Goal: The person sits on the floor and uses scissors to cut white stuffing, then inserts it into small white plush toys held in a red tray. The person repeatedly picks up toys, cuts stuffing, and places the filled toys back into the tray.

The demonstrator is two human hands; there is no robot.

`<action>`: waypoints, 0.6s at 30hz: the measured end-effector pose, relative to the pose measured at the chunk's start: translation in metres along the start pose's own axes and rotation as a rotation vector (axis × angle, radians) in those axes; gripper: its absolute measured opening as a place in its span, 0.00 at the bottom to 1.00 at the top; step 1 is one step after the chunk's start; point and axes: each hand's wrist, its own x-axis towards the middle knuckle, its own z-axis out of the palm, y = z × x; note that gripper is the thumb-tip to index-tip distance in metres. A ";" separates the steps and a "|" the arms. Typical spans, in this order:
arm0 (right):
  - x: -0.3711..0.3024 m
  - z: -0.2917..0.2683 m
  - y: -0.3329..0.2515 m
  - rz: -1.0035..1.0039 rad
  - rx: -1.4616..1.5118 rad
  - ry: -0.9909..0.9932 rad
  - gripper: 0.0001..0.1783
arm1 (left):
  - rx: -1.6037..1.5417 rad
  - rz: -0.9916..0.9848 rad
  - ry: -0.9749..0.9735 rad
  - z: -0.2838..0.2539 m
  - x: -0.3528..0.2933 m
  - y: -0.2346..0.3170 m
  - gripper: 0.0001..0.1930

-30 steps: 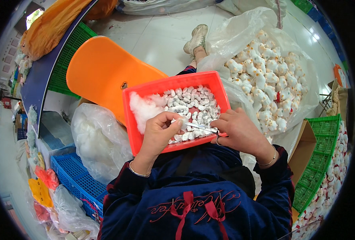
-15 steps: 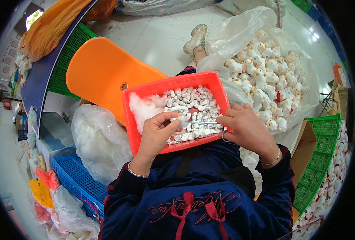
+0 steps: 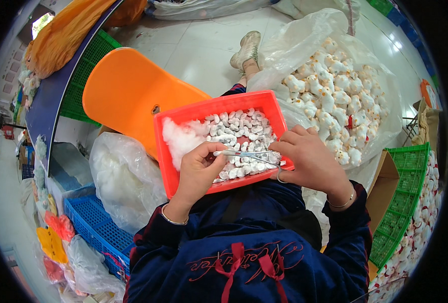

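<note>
A red plastic tray [image 3: 277, 108] rests on my lap, with a clump of white fluffy stuffing [image 3: 181, 139] at its left and many small white-and-grey fabric pieces [image 3: 241, 122] across the rest. Over the tray, my left hand [image 3: 196, 169] pinches a small white piece [image 3: 221, 152] between thumb and fingertips. My right hand [image 3: 312, 160] grips scissor-handled metal forceps [image 3: 251, 155], their handles spread apart. The forceps' tips reach the white piece at my left fingertips; whether they are inside it I cannot tell.
Right of the tray lies a large clear plastic bag [image 3: 304, 35] full of white stuffed toy parts [image 3: 330, 98]. An orange chair [image 3: 133, 96] stands beyond the tray at left, near a bag of stuffing [image 3: 125, 177] and a blue crate [image 3: 100, 224]. A green crate [image 3: 398, 202] is at right.
The forceps' handles have spread wider as my right fingers parted. The tips now sit closer to my left fingertips, and the white piece there shows less.
</note>
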 end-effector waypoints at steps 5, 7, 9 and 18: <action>-0.001 0.005 0.000 0.044 -0.035 -0.117 0.20 | -0.034 0.032 -0.008 -0.002 -0.001 -0.002 0.10; -0.001 0.007 0.001 0.040 -0.051 -0.132 0.20 | -0.041 0.024 -0.027 -0.002 -0.001 -0.002 0.10; 0.000 0.007 0.000 0.043 -0.062 -0.171 0.19 | -0.044 0.020 -0.047 -0.001 -0.002 0.004 0.10; -0.006 0.012 0.010 0.040 0.092 -0.061 0.31 | -0.200 -0.022 -0.040 -0.010 -0.001 -0.004 0.10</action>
